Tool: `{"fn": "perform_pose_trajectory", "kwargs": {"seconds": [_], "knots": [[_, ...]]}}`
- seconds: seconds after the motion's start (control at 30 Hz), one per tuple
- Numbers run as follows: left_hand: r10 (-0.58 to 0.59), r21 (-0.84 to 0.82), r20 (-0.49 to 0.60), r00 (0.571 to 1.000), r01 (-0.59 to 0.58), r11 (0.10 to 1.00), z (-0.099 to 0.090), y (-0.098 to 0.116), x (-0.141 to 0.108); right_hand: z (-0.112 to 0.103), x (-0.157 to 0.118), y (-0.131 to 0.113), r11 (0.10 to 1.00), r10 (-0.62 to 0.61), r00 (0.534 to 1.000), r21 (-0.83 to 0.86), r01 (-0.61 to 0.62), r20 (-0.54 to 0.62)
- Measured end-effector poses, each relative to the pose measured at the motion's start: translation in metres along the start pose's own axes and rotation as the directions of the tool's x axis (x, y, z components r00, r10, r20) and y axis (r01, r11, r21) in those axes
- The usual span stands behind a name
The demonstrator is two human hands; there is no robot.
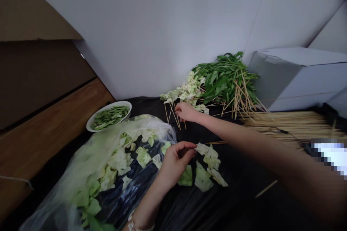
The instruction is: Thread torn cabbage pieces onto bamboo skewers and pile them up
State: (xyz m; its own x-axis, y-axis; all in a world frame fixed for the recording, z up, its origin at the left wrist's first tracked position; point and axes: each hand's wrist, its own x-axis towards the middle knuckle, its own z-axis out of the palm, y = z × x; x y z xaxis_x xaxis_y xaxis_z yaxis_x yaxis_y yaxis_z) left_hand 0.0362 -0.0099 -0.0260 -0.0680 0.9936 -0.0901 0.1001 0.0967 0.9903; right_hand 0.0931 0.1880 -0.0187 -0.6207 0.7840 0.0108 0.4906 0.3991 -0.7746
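Observation:
My left hand [177, 162], with a bracelet at the wrist, pinches the edge of a pale cabbage piece [207, 155] at the lower middle. More cabbage leaves [202, 178] lie on the black cover just below it. Farther back, my right hand [185, 112] is closed beside thin skewers [173, 115] under a pile of cabbage pieces [189, 88]. Its fingertips touch or nearly touch a stick, but what they hold is too small to tell. Left of my left hand, a clear plastic bag [94, 151] lies open with loose cabbage [116, 160] in it.
A white bowl [130, 110] of green beans stands at the left back. Skewered leafy greens [222, 79] are heaped against the wall, beside a white box [298, 79]. Many bare sticks [292, 126] lie at right, near a blurred bright object [332, 155]. A cardboard box [40, 68] is at left.

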Motion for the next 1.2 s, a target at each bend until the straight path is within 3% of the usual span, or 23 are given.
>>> {"fn": "perform_pose_trajectory", "kwargs": {"seconds": [0.2, 0.43, 0.73, 0.97, 1.1, 1.2], "knots": [[-0.001, 0.012, 0.004, 1.0, 0.001, 1.0, 0.001, -0.002, 0.002, -0.047, -0.083, 0.025, 0.941, -0.174, 0.984, -0.302, 0.154, -0.039], [0.006, 0.043, -0.002, 1.0, -0.006, 0.999, 0.0, -0.002, 0.005, -0.086, -0.158, 0.067, 0.862, -0.158, 0.986, -0.481, 0.162, 0.048], [0.023, 0.161, -0.024, 0.999, -0.019, 0.987, -0.003, -0.009, 0.009, -0.081, -0.176, 0.095, 0.812, -0.166, 0.983, -0.554, 0.181, 0.079], [0.218, 0.436, 0.054, 0.975, -0.219, 0.873, -0.001, -0.011, 0.008, -0.075, -0.183, 0.083, 0.806, -0.251, 0.968, -0.557, 0.199, -0.017], [0.178, 0.463, 0.197, 0.964, -0.251, 0.85, -0.005, -0.003, 0.004, -0.066, -0.189, 0.061, 0.818, -0.429, 0.882, -0.498, 0.288, -0.195], [0.117, 0.497, 0.334, 0.935, -0.281, 0.821, -0.009, 0.005, 0.001, -0.056, -0.194, 0.048, 0.751, -0.552, 0.802, -0.555, 0.358, -0.229]]}}
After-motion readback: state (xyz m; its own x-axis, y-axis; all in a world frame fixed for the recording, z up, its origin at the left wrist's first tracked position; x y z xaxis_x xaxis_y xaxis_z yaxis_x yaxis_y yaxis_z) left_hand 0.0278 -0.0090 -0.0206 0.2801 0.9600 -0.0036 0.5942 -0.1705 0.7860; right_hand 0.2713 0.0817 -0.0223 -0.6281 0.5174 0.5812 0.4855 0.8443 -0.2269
